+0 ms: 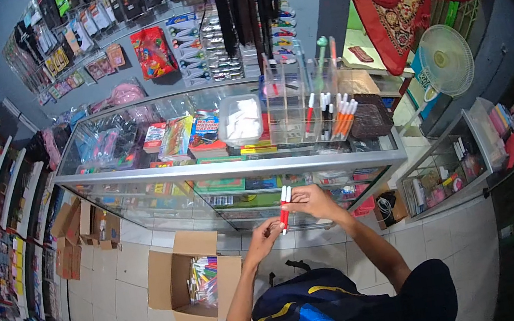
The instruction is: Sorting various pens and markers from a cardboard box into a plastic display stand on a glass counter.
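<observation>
Two or so red felt-tip markers (285, 215) with white caps are held upright in front of the display case. My right hand (312, 200) pinches them near the caps. At their lower part, the fingertips of my left hand (264, 240) grip the red barrels too. Below and left, an opened cardboard box (159, 276) on the floor holds many loose colourful markers (203, 281). On the glass counter stands a clear acrylic pen organizer (288, 129). Its front compartments hold a red marker (309, 111), several black markers (326, 114) and several orange markers (344, 116), all with white caps.
The glass display case (238, 164) runs across in front of me. On it are a plastic tub (240, 121) of white pieces, stacked books (206, 133) and a dark basket (369, 117). Shelves (11, 234) line the left; a fan (445, 60) and small glass cabinet (450, 168) stand right.
</observation>
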A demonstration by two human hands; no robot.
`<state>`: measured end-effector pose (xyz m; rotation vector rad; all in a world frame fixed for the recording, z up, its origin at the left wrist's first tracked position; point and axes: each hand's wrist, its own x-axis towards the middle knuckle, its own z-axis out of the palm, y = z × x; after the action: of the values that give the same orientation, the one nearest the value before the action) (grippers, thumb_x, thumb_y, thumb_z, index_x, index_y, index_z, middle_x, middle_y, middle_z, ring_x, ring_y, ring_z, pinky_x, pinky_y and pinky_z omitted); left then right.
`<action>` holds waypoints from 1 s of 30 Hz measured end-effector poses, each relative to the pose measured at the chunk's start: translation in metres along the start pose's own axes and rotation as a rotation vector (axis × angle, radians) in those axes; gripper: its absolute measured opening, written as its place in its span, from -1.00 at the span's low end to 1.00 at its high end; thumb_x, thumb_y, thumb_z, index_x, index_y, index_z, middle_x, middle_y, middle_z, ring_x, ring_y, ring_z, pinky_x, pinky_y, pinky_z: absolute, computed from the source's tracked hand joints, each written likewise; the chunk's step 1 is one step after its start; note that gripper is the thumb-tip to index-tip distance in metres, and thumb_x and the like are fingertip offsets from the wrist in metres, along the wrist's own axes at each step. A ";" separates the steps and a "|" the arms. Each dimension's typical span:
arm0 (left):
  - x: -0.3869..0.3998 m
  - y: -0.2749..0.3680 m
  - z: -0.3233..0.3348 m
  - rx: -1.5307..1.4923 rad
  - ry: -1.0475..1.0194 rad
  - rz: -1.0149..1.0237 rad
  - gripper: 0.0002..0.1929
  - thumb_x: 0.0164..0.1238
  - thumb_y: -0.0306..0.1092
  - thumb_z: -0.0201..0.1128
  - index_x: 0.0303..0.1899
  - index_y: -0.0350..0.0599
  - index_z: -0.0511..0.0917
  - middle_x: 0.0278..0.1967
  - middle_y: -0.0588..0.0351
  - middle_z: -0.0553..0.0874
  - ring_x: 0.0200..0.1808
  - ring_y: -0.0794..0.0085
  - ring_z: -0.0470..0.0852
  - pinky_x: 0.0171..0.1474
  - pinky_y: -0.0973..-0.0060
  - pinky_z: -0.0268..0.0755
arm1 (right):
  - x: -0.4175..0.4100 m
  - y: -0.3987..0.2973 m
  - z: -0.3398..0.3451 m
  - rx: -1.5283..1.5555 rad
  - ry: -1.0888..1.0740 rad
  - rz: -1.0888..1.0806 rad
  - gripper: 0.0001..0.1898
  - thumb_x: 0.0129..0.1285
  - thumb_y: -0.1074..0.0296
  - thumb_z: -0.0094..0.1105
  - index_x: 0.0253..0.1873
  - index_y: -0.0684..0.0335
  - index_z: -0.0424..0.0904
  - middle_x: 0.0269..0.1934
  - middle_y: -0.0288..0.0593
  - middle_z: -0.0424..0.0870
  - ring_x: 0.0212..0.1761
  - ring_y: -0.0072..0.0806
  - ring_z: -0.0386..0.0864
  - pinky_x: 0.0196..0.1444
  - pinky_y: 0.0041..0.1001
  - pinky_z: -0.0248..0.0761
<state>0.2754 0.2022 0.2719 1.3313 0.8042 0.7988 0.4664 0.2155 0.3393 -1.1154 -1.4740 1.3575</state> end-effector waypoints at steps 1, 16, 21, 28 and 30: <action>0.005 -0.001 0.007 -0.047 0.002 0.009 -0.76 0.29 -0.39 0.07 -0.06 -0.28 0.44 -0.28 0.15 0.63 -0.21 0.57 0.54 -0.09 0.63 0.33 | -0.003 -0.004 -0.007 -0.031 -0.011 0.014 -0.79 0.10 0.38 0.22 -0.22 0.40 0.53 -0.37 -0.16 0.62 -0.32 -0.61 0.54 -0.19 -0.58 0.40; -0.044 -0.192 -0.035 0.184 -0.025 -0.503 -0.70 0.29 -0.14 0.06 -0.19 -0.22 0.46 -0.32 0.10 0.58 -0.31 0.48 0.51 -0.29 0.48 0.38 | 0.036 -0.148 -0.134 -0.241 0.532 -0.469 -0.77 0.08 0.38 0.23 -0.19 0.39 0.54 -0.35 -0.13 0.63 -0.32 -0.61 0.57 -0.27 -0.64 0.43; -0.083 -0.273 -0.070 -0.048 -0.063 -0.450 -0.73 0.20 -0.28 0.12 -0.13 -0.21 0.40 -0.29 0.13 0.57 -0.29 0.45 0.53 -0.29 0.53 0.38 | 0.065 -0.137 -0.132 -0.383 0.514 -0.476 -0.80 0.09 0.42 0.20 -0.24 0.45 0.52 -0.41 -0.12 0.62 -0.36 -0.57 0.58 -0.29 -0.59 0.44; -0.105 -0.293 -0.080 0.065 -0.018 -0.399 -0.70 0.13 -0.37 0.06 -0.08 -0.25 0.40 -0.26 0.07 0.55 -0.21 0.38 0.54 -0.14 0.44 0.38 | 0.064 -0.129 -0.121 -0.599 0.446 -0.258 -0.82 0.07 0.43 0.20 -0.30 0.44 0.51 -0.45 -0.03 0.63 -0.39 -0.51 0.62 -0.38 -0.56 0.41; -0.105 -0.292 -0.084 0.060 -0.030 -0.432 -0.68 0.13 -0.34 0.05 -0.08 -0.26 0.41 -0.25 0.05 0.55 -0.19 0.35 0.54 -0.12 0.41 0.38 | 0.066 -0.130 -0.119 -0.575 0.447 -0.276 -0.83 0.06 0.44 0.20 -0.32 0.45 0.51 -0.48 -0.05 0.62 -0.44 -0.53 0.60 -0.42 -0.56 0.40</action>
<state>0.1615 0.1327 -0.0206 1.1601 1.0523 0.4144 0.5533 0.3075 0.4784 -1.3907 -1.6344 0.4506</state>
